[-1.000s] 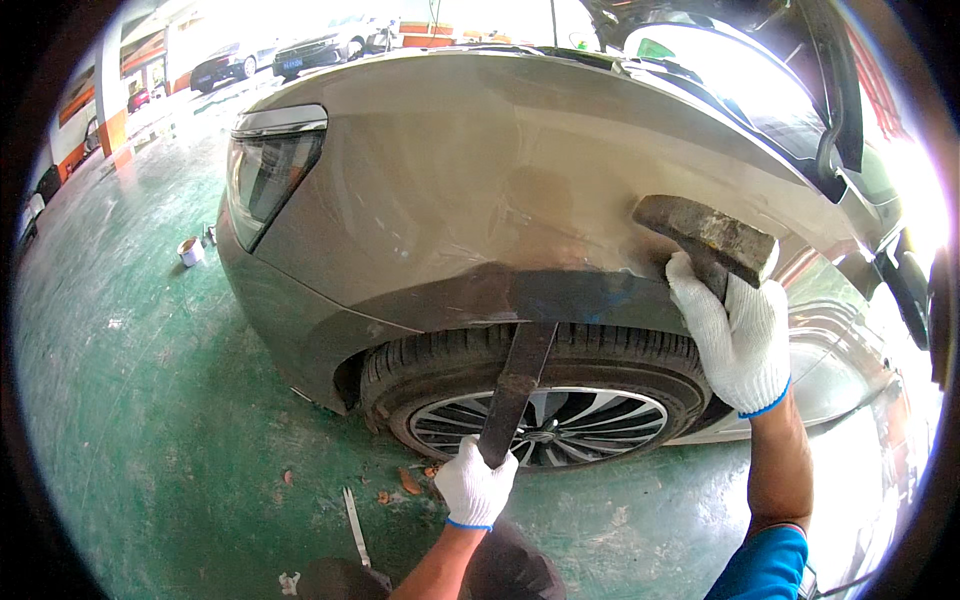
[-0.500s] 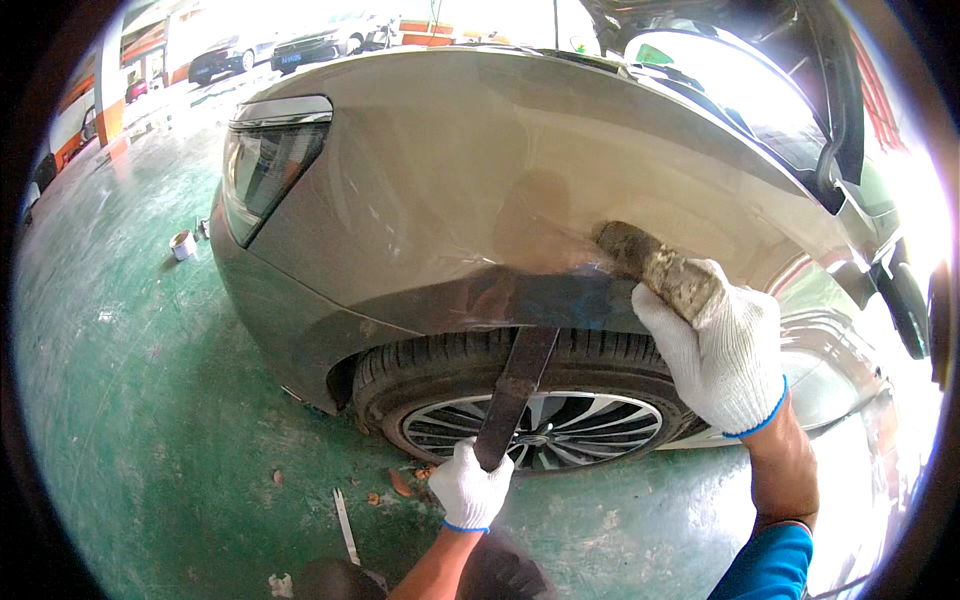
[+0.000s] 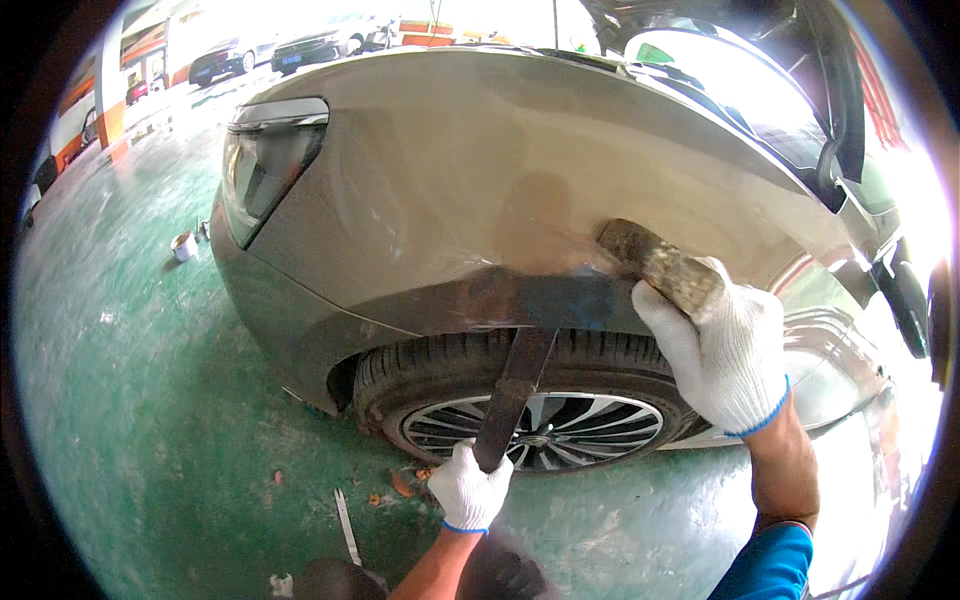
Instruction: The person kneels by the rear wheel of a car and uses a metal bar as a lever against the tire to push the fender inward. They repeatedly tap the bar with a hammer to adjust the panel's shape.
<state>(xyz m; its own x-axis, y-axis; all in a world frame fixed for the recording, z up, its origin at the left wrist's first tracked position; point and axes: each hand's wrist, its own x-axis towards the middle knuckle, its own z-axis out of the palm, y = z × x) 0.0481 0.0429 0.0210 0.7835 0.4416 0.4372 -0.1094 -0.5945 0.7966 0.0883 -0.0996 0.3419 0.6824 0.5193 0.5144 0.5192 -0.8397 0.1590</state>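
My left hand (image 3: 471, 487), in a white knit glove, is closed around the lower end of a long flat dark bar (image 3: 516, 385). The bar slants up across the wheel (image 3: 540, 425), and its upper end is hidden behind the fender edge above the tyre. My right hand (image 3: 715, 345), gloved the same way, grips a short thick stick (image 3: 668, 265), mottled and worn, with a dark blunt end. That end lies against or just over the glossy grey-beige car fender (image 3: 430, 180), near a scuffed, creased patch above the wheel arch.
The headlight (image 3: 275, 160) sits at the fender's left end; a raised hood (image 3: 800, 50) is at upper right. On the green floor (image 3: 130, 400) are a tape roll (image 3: 183, 246), a thin pale strip (image 3: 347, 527) and dry leaves (image 3: 402, 484). Other cars (image 3: 310, 50) stand far back.
My right hand has shifted very slightly right and down with the stick, whose dark end stays by the same patch. The left hand and the bar look unmoved.
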